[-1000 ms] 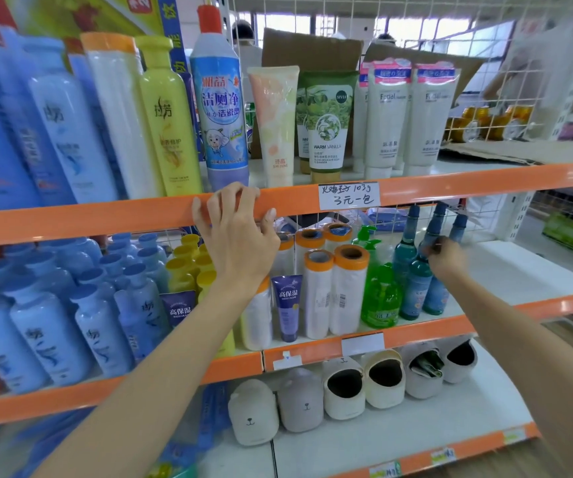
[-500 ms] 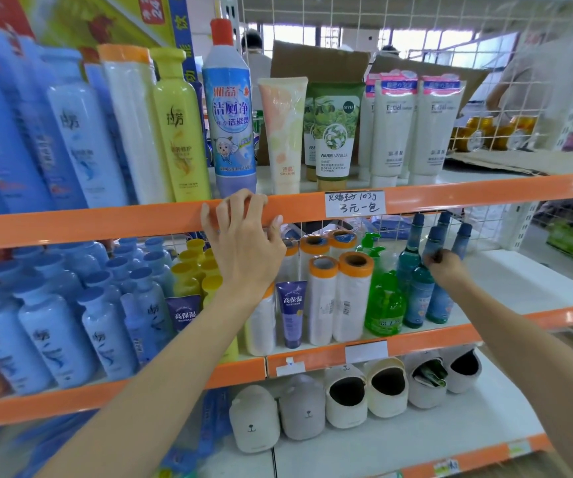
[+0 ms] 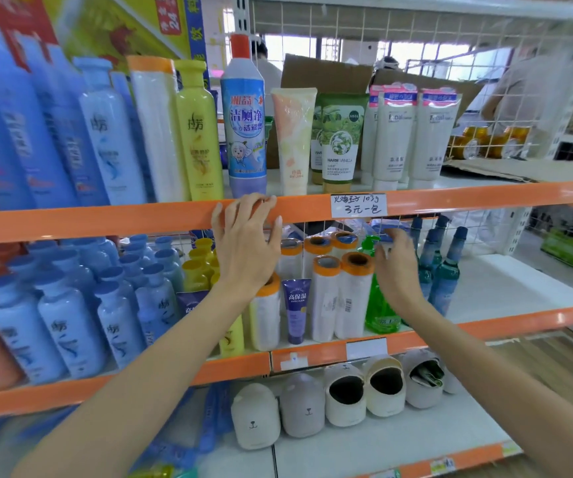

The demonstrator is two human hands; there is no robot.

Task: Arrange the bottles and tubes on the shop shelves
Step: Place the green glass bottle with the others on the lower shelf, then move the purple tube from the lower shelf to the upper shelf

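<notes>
Head view, nearest first: both forearms reach up from the bottom corners toward the shelves. The left hand [image 3: 247,243] rests on the orange rail [image 3: 105,220] of the upper shelf, fingers fairly straight and a little spread, fingertips on the rail's top edge, holding nothing. The right hand [image 3: 395,267] is under that rail, over the middle shelf, fingers bent toward the pump of a green bottle [image 3: 379,305]; blur hides whether it grips the pump, so I cannot tell. On the middle shelf every item stands upright with its long axis vertical: blue bottles [image 3: 64,326] at left with caps up, yellow bottles [image 3: 197,274] behind them, a purple tube [image 3: 296,310] standing cap down, orange-capped white rolls [image 3: 342,298] beside it, then the green bottle and slim teal bottles [image 3: 445,277] with necks up, just right of the hand. Farther up, the top shelf carries tall blue bottles, a yellow bottle [image 3: 199,132], a red-capped cleaner bottle [image 3: 245,115], and tubes [image 3: 395,132] standing cap down. A handwritten price tag [image 3: 358,205] is fixed to the rail.
</notes>
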